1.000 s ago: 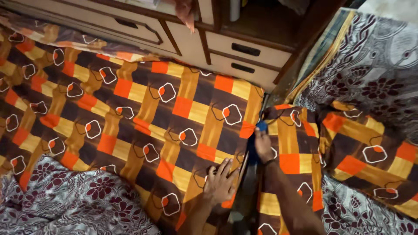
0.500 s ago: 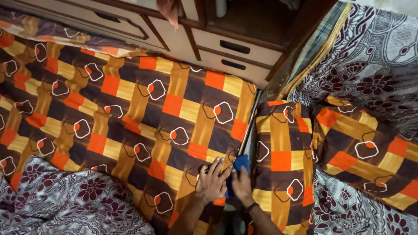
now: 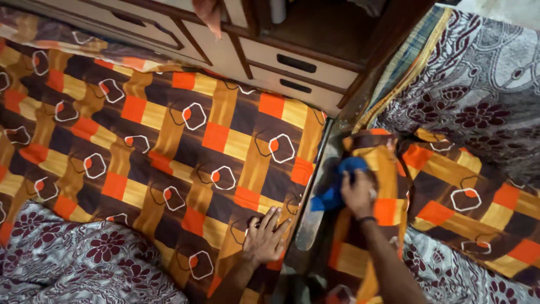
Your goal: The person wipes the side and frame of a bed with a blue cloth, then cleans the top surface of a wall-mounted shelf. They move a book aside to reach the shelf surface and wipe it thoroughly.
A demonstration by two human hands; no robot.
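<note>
Lower centre: the left hand (image 3: 263, 239) lies flat, fingers spread, on the bedsheet (image 3: 169, 141) (empty). Beside it, the right hand (image 3: 358, 194) grips a blue cloth (image 3: 337, 186).

Up top there's a wooden cabinet (image 3: 315, 34) with cream drawers (image 3: 298, 63) — dark slot handles on each, one drawer stacked above the other. A pinkish bit of cloth (image 3: 207, 14) hangs down over the cabinet front near the top edge. Off to the right is a grey blanket (image 3: 484, 84) with dark maroon flowers, and tucked along its left edge a striped mat (image 3: 408, 62) in blue-green and yellow. Bottom left — another floral sheet (image 3: 84, 264), grey-purple with maroon blossoms, all rumpled up. More of that same print peeks out at bottom right.
</note>
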